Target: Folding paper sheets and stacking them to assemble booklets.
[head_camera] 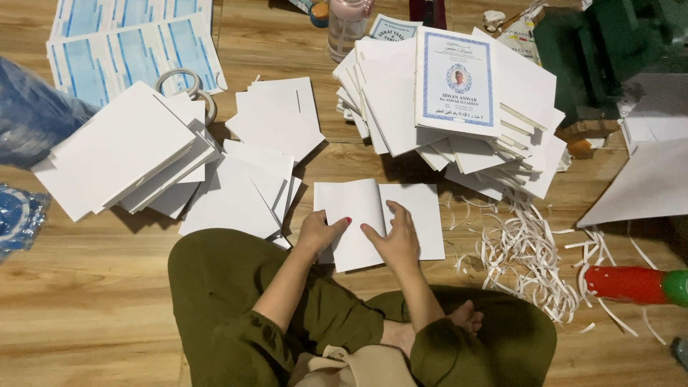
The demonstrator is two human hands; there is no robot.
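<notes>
An open white booklet (pixel 419 215) lies flat on the wooden floor (pixel 86 287) in front of my knees. My left hand (pixel 320 232) grips the booklet's left page at its lower edge. My right hand (pixel 394 240) presses flat on the pages beside the centre fold, fingers spread. Just above the booklet sits a tall, messy pile of white booklets (pixel 444 115), topped by one with a blue-bordered printed cover (pixel 457 82).
Loose white sheets (pixel 251 186) and stacked white booklets (pixel 118 150) lie at left, with tape rolls (pixel 188 84) and blue-printed sheets (pixel 129 54) behind. Curly paper trimmings (pixel 527 254) lie at right, near a red-and-green cylinder (pixel 631 283) and a green machine (pixel 609 50). A bottle (pixel 347 25) stands at the back.
</notes>
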